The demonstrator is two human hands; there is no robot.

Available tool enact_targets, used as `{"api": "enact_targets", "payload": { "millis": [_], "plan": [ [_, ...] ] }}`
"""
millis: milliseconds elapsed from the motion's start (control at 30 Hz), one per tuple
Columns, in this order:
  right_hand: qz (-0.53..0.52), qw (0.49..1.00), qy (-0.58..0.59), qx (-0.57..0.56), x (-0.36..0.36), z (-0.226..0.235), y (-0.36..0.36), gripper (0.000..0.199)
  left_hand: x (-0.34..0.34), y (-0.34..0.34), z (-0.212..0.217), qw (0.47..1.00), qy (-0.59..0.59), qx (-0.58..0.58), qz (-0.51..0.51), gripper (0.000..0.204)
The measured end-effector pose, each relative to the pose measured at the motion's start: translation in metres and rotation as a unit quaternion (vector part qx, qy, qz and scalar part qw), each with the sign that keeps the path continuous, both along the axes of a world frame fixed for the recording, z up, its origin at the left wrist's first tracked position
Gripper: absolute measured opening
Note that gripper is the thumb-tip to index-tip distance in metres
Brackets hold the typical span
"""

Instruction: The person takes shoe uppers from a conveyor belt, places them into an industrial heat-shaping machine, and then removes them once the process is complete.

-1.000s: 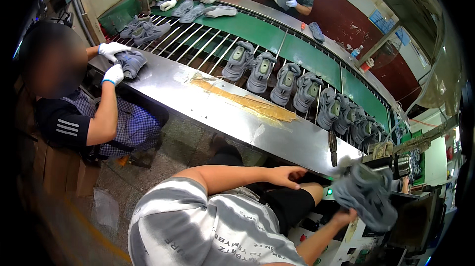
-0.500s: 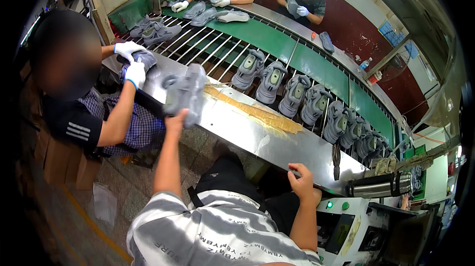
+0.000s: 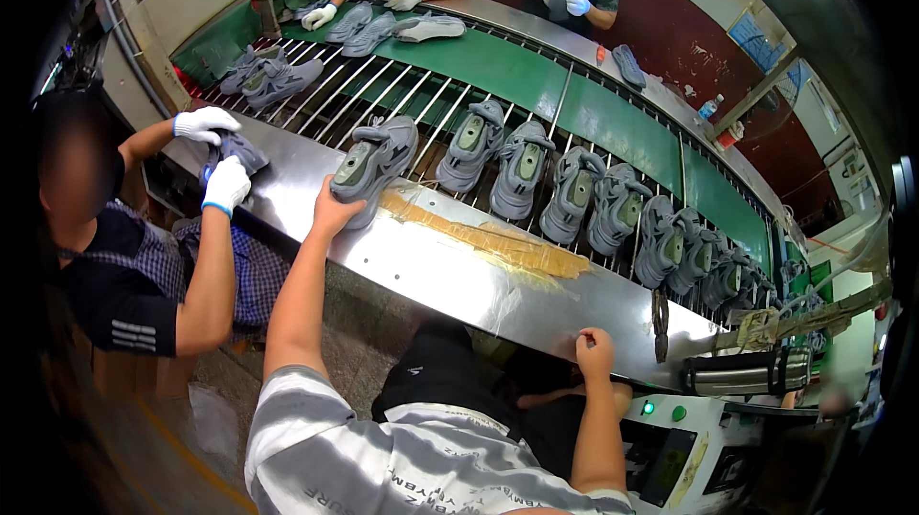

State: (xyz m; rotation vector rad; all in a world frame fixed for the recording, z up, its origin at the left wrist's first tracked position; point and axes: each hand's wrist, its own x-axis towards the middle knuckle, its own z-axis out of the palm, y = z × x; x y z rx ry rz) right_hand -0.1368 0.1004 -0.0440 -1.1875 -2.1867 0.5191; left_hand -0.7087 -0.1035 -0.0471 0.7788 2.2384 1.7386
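Observation:
My left hand [image 3: 337,208] grips a grey sneaker [image 3: 383,161] by its heel end. The sneaker is held over the conveyor's near edge, its toe pointing away from me and its opening facing up. Beside it on the right, a row of similar grey sneakers [image 3: 471,145] stands on the metal rollers. My right hand [image 3: 594,352] is apart from the shoes, over the near edge of the steel ledge [image 3: 421,257], with fingers curled in and nothing visible in them.
At left, a co-worker's gloved hands [image 3: 228,180] handle another grey shoe. Two people work across the green belt [image 3: 498,68]. More shoes [image 3: 287,79] lie at the far left. A steel thermos [image 3: 737,373] and a machine with green buttons [image 3: 678,414] are at right.
My left hand has brought the sneaker from over the ledge toward the rollers, beside the row. My right hand's fingers have curled in more. The head view has shifted slightly.

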Motion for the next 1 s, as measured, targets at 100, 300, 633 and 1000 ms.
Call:
{"api": "enact_targets", "payload": {
  "millis": [100, 300, 633, 1000],
  "plan": [
    [-0.066, 0.995, -0.031, -0.065, 0.003, -0.020, 0.015, 0.004, -0.017, 0.048, 0.006, 0.999, 0.038, -0.021, 0.002, 0.061],
    [-0.144, 0.987, -0.061, 0.041, -0.010, -0.029, 0.013, 0.003, -0.035, 0.145, -0.009, 0.992, 0.121, -0.044, 0.009, 0.065],
    [-0.159, 0.986, -0.004, 0.044, -0.006, -0.022, 0.007, 0.004, -0.048, 0.177, -0.055, 0.987, 0.140, -0.071, 0.035, 0.080],
    [-0.192, 0.950, 0.230, -0.086, 0.086, 0.008, -0.030, 0.007, 0.227, 0.153, -0.062, 0.998, -0.024, 0.059, -0.026, 0.007]
  ]
}}
